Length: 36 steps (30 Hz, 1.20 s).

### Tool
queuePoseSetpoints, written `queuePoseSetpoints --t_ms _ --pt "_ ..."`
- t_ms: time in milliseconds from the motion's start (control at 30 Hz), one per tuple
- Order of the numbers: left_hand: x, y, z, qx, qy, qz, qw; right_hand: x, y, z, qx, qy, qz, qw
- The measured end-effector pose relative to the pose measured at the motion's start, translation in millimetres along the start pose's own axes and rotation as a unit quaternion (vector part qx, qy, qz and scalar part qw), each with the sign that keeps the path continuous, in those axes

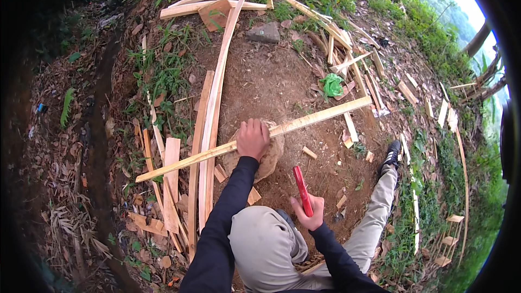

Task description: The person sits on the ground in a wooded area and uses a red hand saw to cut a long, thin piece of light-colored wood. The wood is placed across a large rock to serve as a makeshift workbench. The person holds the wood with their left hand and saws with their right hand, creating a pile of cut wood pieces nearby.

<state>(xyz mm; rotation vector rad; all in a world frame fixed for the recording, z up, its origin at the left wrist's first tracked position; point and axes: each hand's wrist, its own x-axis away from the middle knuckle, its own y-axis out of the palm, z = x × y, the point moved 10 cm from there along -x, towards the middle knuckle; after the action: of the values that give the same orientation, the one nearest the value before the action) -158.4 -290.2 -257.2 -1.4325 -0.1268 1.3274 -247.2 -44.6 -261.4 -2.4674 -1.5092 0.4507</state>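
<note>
A long, narrow wooden strip [320,114] lies slantwise across a pale, roundish block [269,160], either stone or stump. My left hand [253,140] is closed round the strip where it crosses the block. In my right hand [308,211], closer to my body, is a red elongated tool [303,187], its red end pointing up and away. Whatever else belongs to this tool is hidden by the hand, so its exact kind cannot be told. The tool and the strip are apart.
Long planks [209,146] run away from me on the left, beneath the strip's left part. Wood offcuts [355,65] and a green plastic bag [331,84] lie at the right. A grey stone [264,32] sits farther off. My right leg [377,211] stretches out rightward.
</note>
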Motion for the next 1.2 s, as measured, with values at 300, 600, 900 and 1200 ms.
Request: queuePoseSetpoints --t_ms 300,600,900,1200 --pt "1 2 -4 0.002 -0.021 -0.027 0.999 -6 7 -6 -0.026 -0.025 -0.094 0.995" --pt "-3 -1 2 0.03 0.051 -0.059 0.996 -4 -9 14 -0.101 0.033 -0.003 0.994" --pt "8 2 -10 -0.026 -0.008 -0.022 0.999 3 -9 22 -0.094 0.073 0.05 0.992" --pt "4 4 -11 -0.037 -0.018 -0.017 0.999 21 -12 1 -0.014 0.033 0.01 0.999"
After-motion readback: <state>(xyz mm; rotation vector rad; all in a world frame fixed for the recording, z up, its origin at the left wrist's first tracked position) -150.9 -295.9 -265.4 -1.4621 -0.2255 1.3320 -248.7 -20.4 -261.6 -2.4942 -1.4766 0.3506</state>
